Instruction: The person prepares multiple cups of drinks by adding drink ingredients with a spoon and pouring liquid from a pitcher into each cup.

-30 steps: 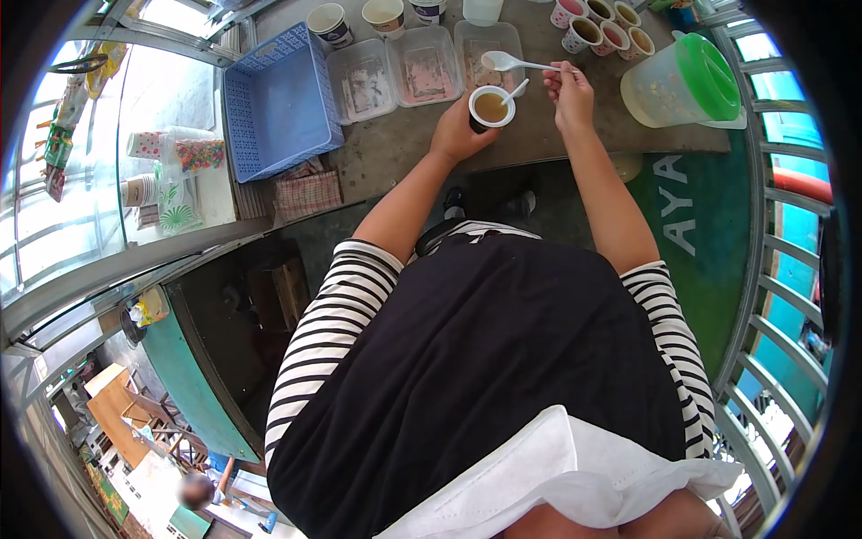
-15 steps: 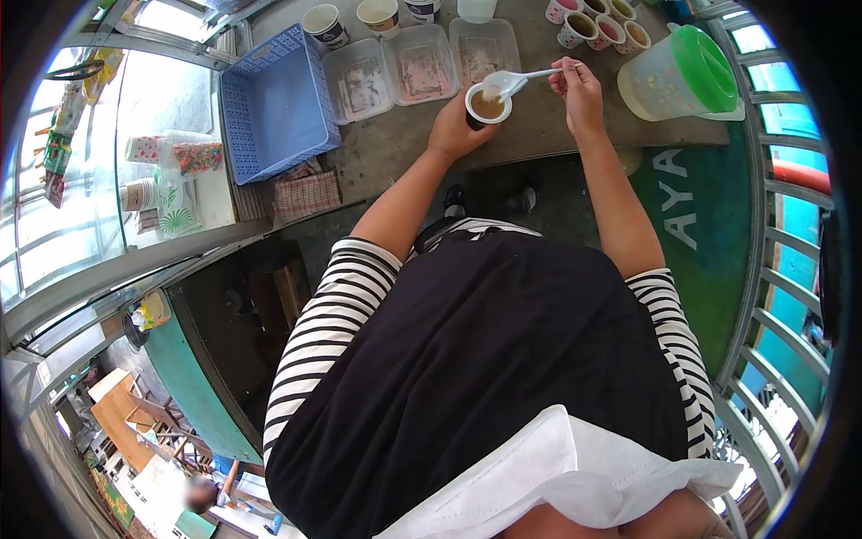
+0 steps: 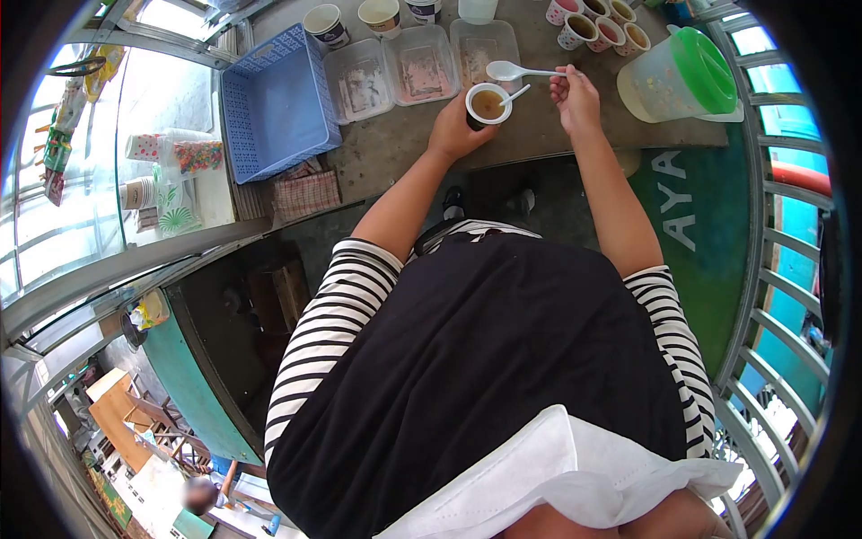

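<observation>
My left hand (image 3: 453, 128) is wrapped round a small cup (image 3: 472, 118) with a white rim and a dark side, holding it at the counter's near edge. Brown liquid (image 3: 488, 104) lies inside, and a thin white handle (image 3: 515, 94) sticks out over the rim to the right. Pinched by the end of its handle, a white spoon (image 3: 507, 71) is in my right hand (image 3: 576, 103). The spoon's bowl is just beyond the cup, apart from it, in front of the clear plastic tubs.
Three clear tubs (image 3: 420, 65) line the counter (image 3: 386, 148) beside a blue basket (image 3: 284, 117). Paper cups (image 3: 325, 25) stand behind them. At right are several filled small cups (image 3: 576, 32) and a green-lidded pitcher (image 3: 669, 79). A checked cloth (image 3: 305, 193) lies at the front edge.
My right hand has lifted the white spoon away from over the cup, up and slightly beyond it. The thin white handle in the cup now shows. My left hand stays in place.
</observation>
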A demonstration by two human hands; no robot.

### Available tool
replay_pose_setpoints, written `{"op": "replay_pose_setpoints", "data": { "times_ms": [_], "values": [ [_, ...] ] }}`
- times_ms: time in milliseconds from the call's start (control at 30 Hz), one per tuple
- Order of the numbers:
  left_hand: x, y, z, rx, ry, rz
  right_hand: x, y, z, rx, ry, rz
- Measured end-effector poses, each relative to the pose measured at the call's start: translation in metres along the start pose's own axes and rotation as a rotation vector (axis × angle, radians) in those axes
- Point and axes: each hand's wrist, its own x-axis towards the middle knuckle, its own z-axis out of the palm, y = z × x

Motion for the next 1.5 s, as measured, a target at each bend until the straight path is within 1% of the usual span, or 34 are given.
{"op": "replay_pose_setpoints", "data": {
  "times_ms": [33,67,133,167,233,267,333,367,433,467,500,567,600,633,700,733,800,833,900,933,1000,1033,1100,1133,1200,1267,1367,1433,1467,1500],
  "values": [
    [0.000,0.001,0.000,0.001,0.001,0.003,0.000,0.004,-0.002,0.072,0.055,0.102],
    [0.000,0.002,0.000,0.004,0.002,0.004,-0.003,0.004,0.001,0.073,0.054,0.099],
    [0.002,0.002,0.000,0.007,0.007,0.006,-0.014,0.006,0.005,0.097,-0.045,0.234],
    [0.002,0.003,0.001,-0.007,0.011,0.002,-0.019,0.006,0.008,0.097,-0.048,0.235],
    [-0.001,0.002,0.000,-0.020,0.010,-0.008,-0.031,0.008,0.012,0.013,0.089,0.158],
    [0.000,0.001,-0.001,-0.007,0.004,-0.010,-0.033,0.015,0.012,0.014,0.092,0.161],
    [-0.001,0.000,0.000,0.003,-0.009,-0.011,-0.039,0.028,0.010,-0.130,0.382,-0.074],
    [0.000,0.002,0.000,-0.003,-0.004,0.006,-0.044,0.028,0.010,-0.130,0.387,-0.074],
    [0.001,0.004,-0.001,-0.011,-0.001,0.020,-0.057,0.030,0.011,-0.386,-0.094,-0.191],
    [0.001,0.004,-0.002,-0.019,-0.003,0.028,-0.058,0.034,0.017,-0.453,-0.157,-0.267],
    [0.000,0.003,-0.002,-0.027,-0.006,0.036,-0.061,0.031,0.026,-0.452,-0.151,-0.261],
    [0.000,0.002,-0.001,-0.041,-0.012,0.036,-0.060,0.019,0.039,-0.630,-0.257,-0.391],
    [0.001,0.001,0.000,-0.055,-0.010,0.039,-0.057,0.017,0.043,-0.631,-0.255,-0.497],
    [0.001,0.001,0.000,-0.055,-0.013,0.040,-0.056,0.011,0.045,-0.631,-0.251,-0.497],
    [0.000,0.003,-0.001,-0.043,-0.014,0.023,-0.054,-0.006,0.051,-0.751,-0.329,-0.780],
    [0.000,0.004,-0.001,-0.042,-0.013,0.022,-0.056,-0.010,0.052,-0.751,-0.330,-0.780],
    [0.000,0.003,-0.001,-0.061,-0.012,0.018,-0.062,-0.015,0.050,-1.000,-0.375,-0.683],
    [0.000,0.002,0.000,-0.062,-0.010,0.020,-0.064,-0.012,0.049,-1.000,-0.376,-0.685],
    [0.000,0.003,-0.001,-0.045,-0.019,0.023,-0.068,-0.005,0.050,-0.874,-0.455,-0.815],
    [0.000,0.003,-0.001,-0.043,-0.015,0.025,-0.067,-0.004,0.049,-0.873,-0.457,-0.819],
    [0.000,0.005,-0.001,-0.039,-0.006,0.019,-0.065,-0.007,0.049,-0.821,-0.405,-0.705],
    [0.000,0.007,-0.002,-0.035,-0.001,0.030,-0.065,-0.008,0.049,-0.819,-0.405,-0.718],
    [0.000,0.003,0.000,-0.093,0.001,0.046,-0.067,-0.012,0.048,-0.953,-0.350,-0.729],
    [0.001,-0.003,0.002,-0.077,0.009,0.049,-0.066,-0.010,0.047,-0.991,-0.356,-0.746],
    [0.000,0.003,0.000,-0.055,-0.015,0.025,-0.064,-0.006,0.043,-0.902,-0.405,-0.738],
    [0.000,0.002,0.000,-0.085,-0.025,0.031,-0.064,-0.010,0.045,-0.810,-0.426,-0.682],
    [0.000,0.000,0.001,-0.066,-0.012,0.123,-0.061,-0.013,0.048,-0.812,-0.386,-0.821],
    [0.000,0.004,-0.001,-0.060,-0.035,0.055,-0.065,-0.015,0.050,-0.947,-0.435,-0.897],
    [-0.001,0.007,-0.003,-0.057,-0.036,0.079,-0.069,-0.015,0.052,-0.945,-0.421,-0.920],
    [-0.002,0.010,-0.003,-0.069,-0.030,0.062,-0.073,-0.015,0.056,-0.953,-0.457,-0.933]
  ]
}}
